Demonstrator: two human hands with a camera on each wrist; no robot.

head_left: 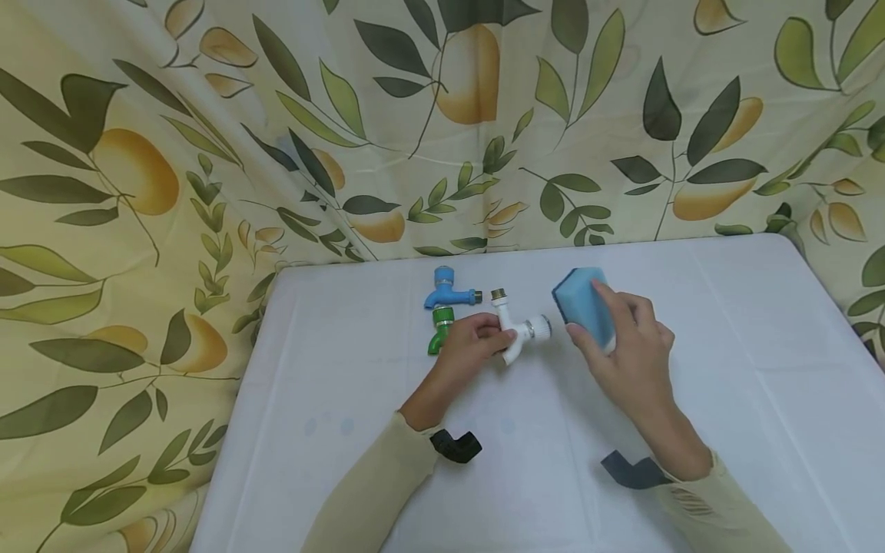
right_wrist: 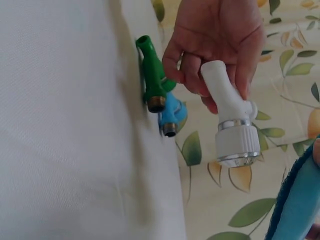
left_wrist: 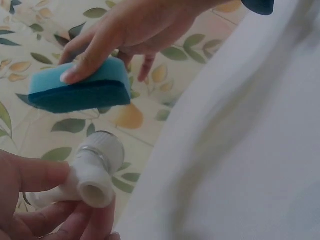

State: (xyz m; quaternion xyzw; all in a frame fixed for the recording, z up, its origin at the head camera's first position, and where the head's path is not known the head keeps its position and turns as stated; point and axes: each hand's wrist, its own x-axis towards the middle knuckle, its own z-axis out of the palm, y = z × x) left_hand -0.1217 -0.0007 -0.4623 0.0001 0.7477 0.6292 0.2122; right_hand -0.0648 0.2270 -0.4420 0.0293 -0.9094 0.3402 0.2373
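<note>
My left hand (head_left: 472, 349) pinches a white plastic tap (head_left: 514, 332) by its body, between thumb and fingers. The tap's ribbed knob with a silver ring points right, toward my other hand; its brass threaded end points away from me. In the left wrist view the spout opening of the white tap (left_wrist: 95, 190) faces the camera. My right hand (head_left: 636, 353) grips a light blue sponge (head_left: 588, 303) with a darker blue scouring side, held just right of the knob and apart from it. The sponge (right_wrist: 295, 200) shows only partly in the right wrist view.
A blue tap (head_left: 449, 296) lies near the back of the white table (head_left: 332, 430). Just in front of it, a green tap (head_left: 440, 330) is partly hidden by my left hand. A curtain (head_left: 387, 115) printed with leaves and fruit hangs behind the table and along its left side.
</note>
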